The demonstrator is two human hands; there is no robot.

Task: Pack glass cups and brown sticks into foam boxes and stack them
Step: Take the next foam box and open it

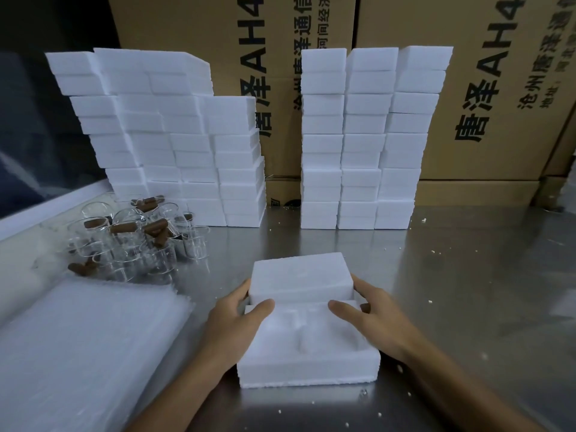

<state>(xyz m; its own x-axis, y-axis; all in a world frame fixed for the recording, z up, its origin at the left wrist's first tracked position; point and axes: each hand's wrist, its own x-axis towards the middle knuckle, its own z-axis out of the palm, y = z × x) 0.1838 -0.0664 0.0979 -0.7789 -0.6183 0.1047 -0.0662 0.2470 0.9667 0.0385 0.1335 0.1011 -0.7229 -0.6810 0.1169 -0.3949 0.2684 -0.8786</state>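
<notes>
A white foam box base (308, 366) with moulded hollows lies on the steel table in front of me. Its foam lid (300, 280) is tilted up over the base's far half. My left hand (240, 319) grips the lid's left end, thumb on the near edge. My right hand (371, 313) grips the lid's right end the same way. A heap of glass cups (137, 244) with brown sticks (123, 227) in and among them sits at the left.
Tall stacks of foam boxes stand at the back left (174, 141) and back right (364, 138), before cardboard cartons (486, 88). A pile of clear plastic bags (84, 344) lies at the near left. Foam crumbs dot the table (467, 291).
</notes>
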